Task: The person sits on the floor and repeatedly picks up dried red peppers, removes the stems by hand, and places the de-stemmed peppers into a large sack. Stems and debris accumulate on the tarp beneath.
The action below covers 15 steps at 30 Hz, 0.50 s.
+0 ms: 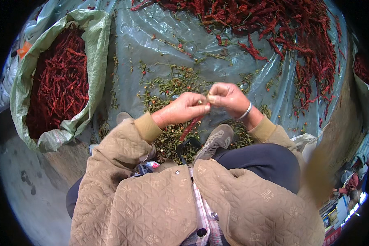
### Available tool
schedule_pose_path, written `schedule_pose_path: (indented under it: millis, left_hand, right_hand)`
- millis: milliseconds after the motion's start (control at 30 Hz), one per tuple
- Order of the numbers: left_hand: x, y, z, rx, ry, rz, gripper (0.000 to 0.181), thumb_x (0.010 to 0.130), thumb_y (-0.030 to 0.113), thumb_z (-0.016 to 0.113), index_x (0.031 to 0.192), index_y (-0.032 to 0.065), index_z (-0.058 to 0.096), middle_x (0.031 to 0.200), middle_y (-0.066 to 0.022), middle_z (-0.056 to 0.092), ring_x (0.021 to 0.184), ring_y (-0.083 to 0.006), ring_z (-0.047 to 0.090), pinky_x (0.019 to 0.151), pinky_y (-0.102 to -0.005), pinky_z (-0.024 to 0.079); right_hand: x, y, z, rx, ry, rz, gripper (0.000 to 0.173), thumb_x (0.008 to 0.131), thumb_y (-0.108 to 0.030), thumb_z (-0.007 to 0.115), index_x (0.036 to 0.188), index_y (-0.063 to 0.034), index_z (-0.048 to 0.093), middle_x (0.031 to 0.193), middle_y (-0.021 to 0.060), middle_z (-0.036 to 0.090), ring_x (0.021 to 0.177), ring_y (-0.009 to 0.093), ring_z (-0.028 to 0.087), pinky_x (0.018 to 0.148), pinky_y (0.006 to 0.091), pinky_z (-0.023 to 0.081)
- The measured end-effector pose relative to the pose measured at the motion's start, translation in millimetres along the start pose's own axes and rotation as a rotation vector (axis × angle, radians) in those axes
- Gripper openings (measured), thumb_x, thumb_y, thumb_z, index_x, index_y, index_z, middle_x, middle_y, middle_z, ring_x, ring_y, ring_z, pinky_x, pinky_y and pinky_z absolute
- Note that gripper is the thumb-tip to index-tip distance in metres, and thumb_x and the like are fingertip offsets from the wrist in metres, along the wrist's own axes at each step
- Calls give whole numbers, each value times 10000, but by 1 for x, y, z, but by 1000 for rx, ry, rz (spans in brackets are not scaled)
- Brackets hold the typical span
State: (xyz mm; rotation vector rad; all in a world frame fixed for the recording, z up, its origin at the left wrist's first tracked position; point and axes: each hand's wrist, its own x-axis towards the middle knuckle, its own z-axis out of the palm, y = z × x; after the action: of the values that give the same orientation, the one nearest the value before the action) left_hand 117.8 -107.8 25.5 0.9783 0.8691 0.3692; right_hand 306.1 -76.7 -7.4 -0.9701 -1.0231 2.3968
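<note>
My left hand (184, 106) is closed around a dried red chili pepper (191, 126), whose wrinkled body hangs below the fingers. Thumb and forefinger of my right hand (226, 98) are pinched together against the left fingertips, at the pepper's upper end. The fingers hide that end, so what the right hand grips is unclear. Beneath both hands lies a litter of green chili stems (175, 84) with small red and orange bits, spread over a clear plastic sheet (135, 40) and around my shoes (216, 138).
A pale green woven sack (95, 52) full of dried red chilies (61, 80) stands open at the left. A large heap of red chilies (258, 18) covers the far and right parts of the sheet. Another sack of chilies (363, 69) is at the far right edge.
</note>
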Motion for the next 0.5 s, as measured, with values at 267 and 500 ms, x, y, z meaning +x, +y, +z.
schedule_pose_path:
  millis: [267,500]
  left_hand:
    - [16,13,10,-558,311,-40,146,863,179,538,857,34,559,679,18,528,593,-30,453,528,-183,372]
    - [4,10,29,937,-399,-109,68,713,118,553,715,65,596,714,-151,588,648,-317,557,591,-386,451]
  right_hand:
    - [14,-34,0,14,140,-119,76,806,-73,586,753,-22,564,695,-27,540,642,34,472,579,193,396]
    - [9,-22,6,176,-146,278,85,775,-113,617,769,-38,579,655,-33,529,562,68,457,524,211,373]
